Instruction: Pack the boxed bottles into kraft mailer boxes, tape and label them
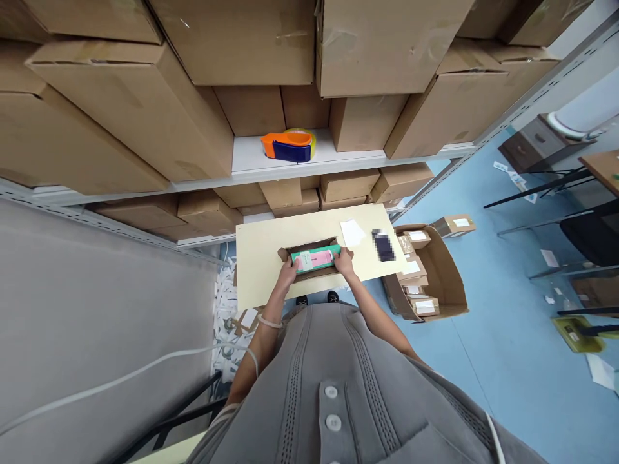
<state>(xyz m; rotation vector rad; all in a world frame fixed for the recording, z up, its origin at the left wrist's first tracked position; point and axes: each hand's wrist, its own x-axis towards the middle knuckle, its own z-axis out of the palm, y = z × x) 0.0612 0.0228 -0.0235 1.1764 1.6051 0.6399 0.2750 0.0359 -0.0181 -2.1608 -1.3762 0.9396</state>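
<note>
A slim green and pink package [316,259] with a pale label lies lengthwise in the opening of a small cardboard box [316,275]. Its flaps stand open on the pale tabletop [261,287]. My left hand [288,270] is closed on the package's left end, and my right hand [343,261] grips the right end. How deep the package sits in the box I cannot tell. White paper [353,232] lies beyond my right hand, with a dark blurred-out item [383,245] further right.
Shelves full of cardboard boxes [372,51] rise behind the table. An orange and blue tape dispenser [289,146] rests on one shelf. On the floor at right stands a large open carton [445,277] holding several labelled boxes. Paper scraps [225,309] cover the floor at left.
</note>
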